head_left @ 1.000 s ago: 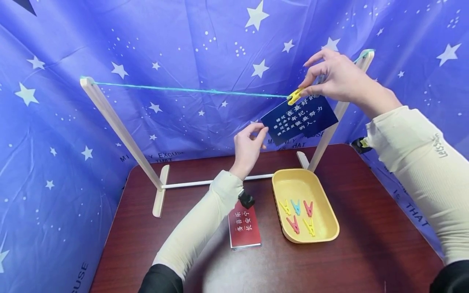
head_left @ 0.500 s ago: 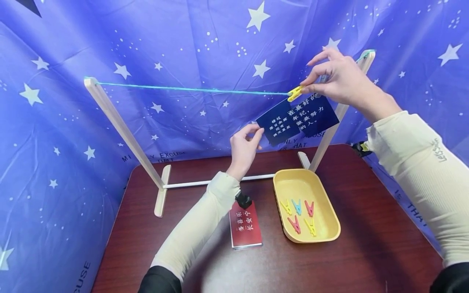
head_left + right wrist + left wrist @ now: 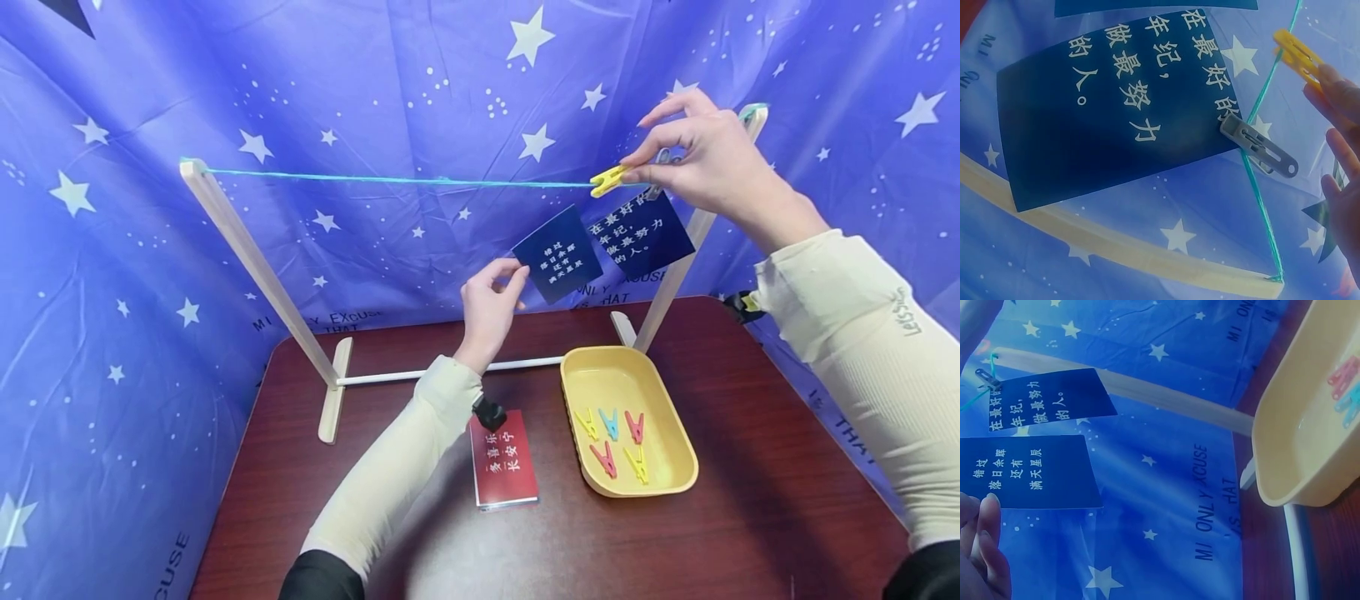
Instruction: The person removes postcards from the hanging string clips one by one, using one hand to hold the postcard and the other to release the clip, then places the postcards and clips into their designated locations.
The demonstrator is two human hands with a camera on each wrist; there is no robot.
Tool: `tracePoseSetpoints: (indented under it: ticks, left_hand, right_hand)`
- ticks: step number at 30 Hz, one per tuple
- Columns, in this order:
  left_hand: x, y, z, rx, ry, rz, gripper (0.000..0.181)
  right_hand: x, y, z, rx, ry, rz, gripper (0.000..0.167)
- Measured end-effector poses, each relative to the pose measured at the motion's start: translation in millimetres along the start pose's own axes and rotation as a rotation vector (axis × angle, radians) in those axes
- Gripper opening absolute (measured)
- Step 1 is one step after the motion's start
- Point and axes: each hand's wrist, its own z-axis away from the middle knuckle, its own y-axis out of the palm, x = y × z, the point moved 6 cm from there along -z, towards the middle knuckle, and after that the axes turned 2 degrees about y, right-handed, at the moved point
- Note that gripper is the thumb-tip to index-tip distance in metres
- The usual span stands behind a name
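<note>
My left hand (image 3: 487,304) pinches a dark blue card (image 3: 558,254) with white writing by its left edge. The card is tilted, a little below the green string (image 3: 390,179). My right hand (image 3: 701,158) pinches a yellow clothespin (image 3: 609,180) by its handle end. In the right wrist view the clothespin's nose (image 3: 1282,40) sits at the string, and the left-hand card is apart from it. A second blue card (image 3: 1122,106) hangs from the string by a grey clothespin (image 3: 1259,145), just right of the yellow one.
Wooden posts (image 3: 258,271) hold the string at both ends, joined low by a white rod (image 3: 390,377). A yellow tray (image 3: 678,433) with several clothespins stands on the dark red table (image 3: 750,533). Red cards (image 3: 505,471) lie left of it. A starry curtain (image 3: 420,108) hangs behind.
My left hand has drawn the card left and slightly down, out from in front of the hanging card and away from the yellow clothespin. The right hand has risen slightly with the clothespin.
</note>
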Motion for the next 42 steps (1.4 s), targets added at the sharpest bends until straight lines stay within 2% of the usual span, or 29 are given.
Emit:
tracePoseSetpoints:
  ticks: [5,9,13,21,30,42]
  left_hand:
    - [1.8,-8.2,2.1,-0.015,-0.006,0.012,0.013]
    - [4.5,-13.7,5.7,-0.018,-0.017,0.021,0.013]
    - [8.2,-19.6,9.2,-0.021,-0.026,0.018,0.013]
    - [12.2,-32.9,11.4,-0.045,-0.027,0.025,0.012]
    - [17.3,-42.0,18.9,-0.033,-0.047,0.001,0.012]
    - [19.6,-56.7,26.9,-0.03,-0.069,-0.026,0.013]
  right_hand:
    - [1,-2,3.4,-0.023,0.004,-0.003,0.009]
    - [3,-3,8.2,-0.063,-0.024,0.002,0.01]
    - [10,-3,14.9,-0.085,-0.082,0.011,0.013]
    - [20,4,28.2,-0.068,-0.162,-0.011,0.02]
    - [22,22,42.9,-0.032,-0.324,-0.105,0.025]
    - [12,52,60.6,0.075,-0.282,-0.086,0.024]
